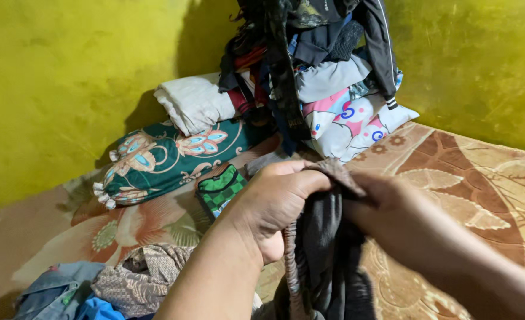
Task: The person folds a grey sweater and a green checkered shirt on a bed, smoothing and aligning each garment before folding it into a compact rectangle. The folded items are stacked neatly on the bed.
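Observation:
My left hand (274,198) grips the top edge of a dark grey garment (324,249) with a brownish patterned trim. Just to its right, my right hand (393,216) pinches the same top edge. The cloth hangs down between both hands toward the bottom of the view, above a brown floral blanket (470,178) that covers the bed.
A green floral pillow (161,157) lies at the back left with a white folded cloth (194,104) on it. A heap of mixed clothes (321,65) fills the yellow corner. A green checkered pouch (219,186) lies near my left hand. Loose clothes (120,284) sit bottom left.

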